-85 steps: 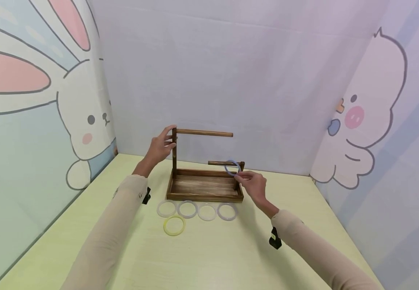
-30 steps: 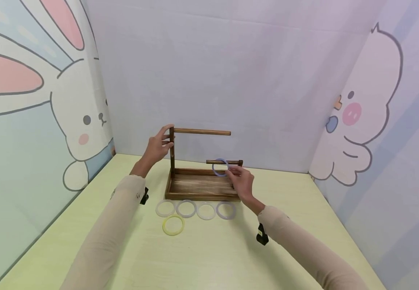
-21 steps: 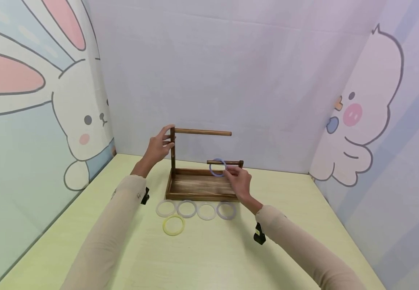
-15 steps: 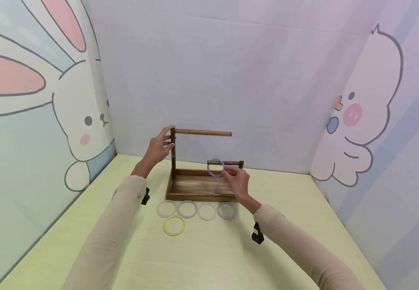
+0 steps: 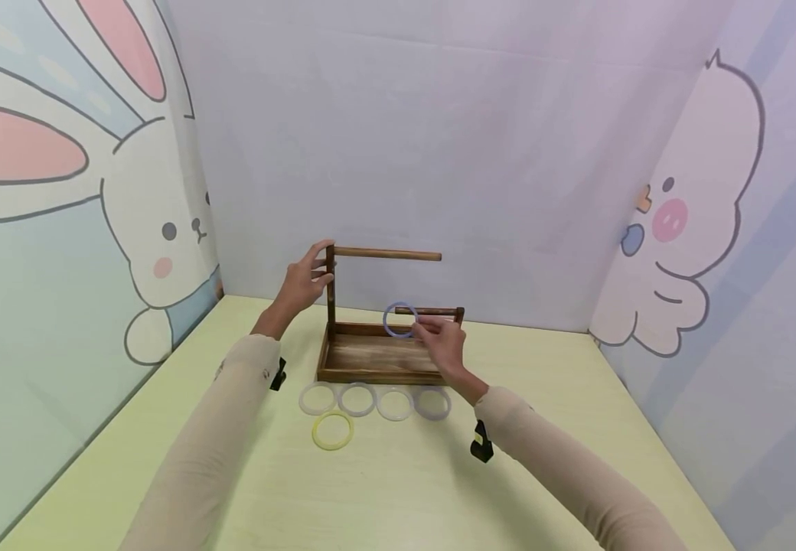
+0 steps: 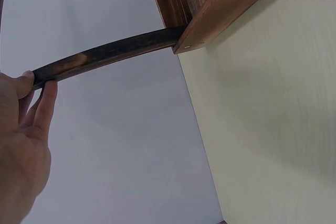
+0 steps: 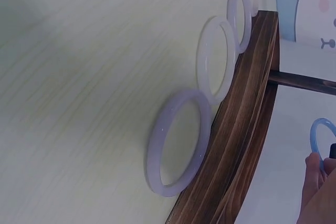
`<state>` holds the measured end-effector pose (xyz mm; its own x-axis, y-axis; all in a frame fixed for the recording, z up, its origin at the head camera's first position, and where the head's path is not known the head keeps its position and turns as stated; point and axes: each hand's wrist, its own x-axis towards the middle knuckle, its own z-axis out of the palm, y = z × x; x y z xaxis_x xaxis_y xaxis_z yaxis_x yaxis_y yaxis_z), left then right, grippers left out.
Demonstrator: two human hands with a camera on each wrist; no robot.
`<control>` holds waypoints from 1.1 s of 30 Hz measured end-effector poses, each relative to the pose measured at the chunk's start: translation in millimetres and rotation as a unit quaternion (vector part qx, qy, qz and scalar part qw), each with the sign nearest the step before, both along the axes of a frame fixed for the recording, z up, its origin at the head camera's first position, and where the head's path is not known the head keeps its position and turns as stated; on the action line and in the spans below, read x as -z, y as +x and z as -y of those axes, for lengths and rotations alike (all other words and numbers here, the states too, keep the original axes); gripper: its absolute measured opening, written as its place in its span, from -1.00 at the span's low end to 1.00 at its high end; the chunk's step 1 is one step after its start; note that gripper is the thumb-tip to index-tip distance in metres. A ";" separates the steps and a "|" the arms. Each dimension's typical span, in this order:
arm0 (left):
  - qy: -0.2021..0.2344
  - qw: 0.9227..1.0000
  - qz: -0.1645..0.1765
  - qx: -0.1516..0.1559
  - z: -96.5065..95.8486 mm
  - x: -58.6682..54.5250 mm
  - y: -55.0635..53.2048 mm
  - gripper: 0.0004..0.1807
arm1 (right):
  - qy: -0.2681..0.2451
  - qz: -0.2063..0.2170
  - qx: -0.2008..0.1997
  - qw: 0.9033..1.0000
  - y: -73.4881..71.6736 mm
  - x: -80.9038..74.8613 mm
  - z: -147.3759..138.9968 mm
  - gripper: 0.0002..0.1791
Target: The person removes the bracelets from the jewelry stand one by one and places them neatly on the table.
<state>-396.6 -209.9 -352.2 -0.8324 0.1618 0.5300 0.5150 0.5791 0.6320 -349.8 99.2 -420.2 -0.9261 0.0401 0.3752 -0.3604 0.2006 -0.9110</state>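
My right hand pinches a blue bangle between thumb and fingers. The bangle stands upright at the free end of the short lower rod. That rod's tip shows inside the bangle's outline; I cannot tell whether it still passes through. My left hand grips the top of the tall post of a dark wooden rack, thumb on one side and fingers on the other. The rack's tray base rests on the table. In the right wrist view the blue bangle shows only partly.
Pale bangles lie in a row before the tray, among them a lilac one and a whitish one. A yellow bangle lies nearer me. The long upper rod juts right from the post. A curtain hangs behind.
My right hand has moved left, carrying the blue bangle along the lower rod from near its post to its free end. My left hand keeps its grip on the tall post.
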 end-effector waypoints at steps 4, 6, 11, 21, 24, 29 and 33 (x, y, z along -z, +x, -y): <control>0.002 1.000 0.002 0.001 0.2 0.5 -1.2 -0.18 | 0.005 0.001 -0.002 1.000 1.7 -0.5 1.6 -0.80; 0.001 1.000 0.001 0.000 0.1 0.2 -1.6 -0.18 | 0.001 0.005 -0.008 1.000 4.3 -1.4 1.9 -0.81; 0.003 1.000 0.000 -0.001 0.3 -0.2 -1.9 -0.18 | 0.000 0.021 -0.039 0.999 12.9 -1.3 1.5 -0.80; 0.003 1.000 -0.001 0.002 0.4 0.0 -0.2 -0.18 | 0.021 0.035 -0.071 0.997 33.5 3.2 -2.7 -0.75; 0.004 1.000 0.004 0.000 0.7 -0.3 0.5 -0.18 | 0.027 0.044 -0.076 0.996 41.9 4.5 -3.0 -0.74; 0.004 1.000 0.004 -0.001 0.5 -0.8 1.3 -0.17 | 0.038 0.051 -0.090 0.994 56.6 12.6 -3.5 -0.73; 0.004 1.000 -0.003 0.000 -0.1 -0.1 1.1 -0.18 | 0.045 0.053 -0.116 0.991 67.6 22.4 -3.4 -0.72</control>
<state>-395.4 -209.9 -352.1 -0.8292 0.1568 0.5364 0.5186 0.5737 0.6340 -282.1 102.6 -442.6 -0.9406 -0.2087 0.2677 -0.3099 0.2058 -0.9282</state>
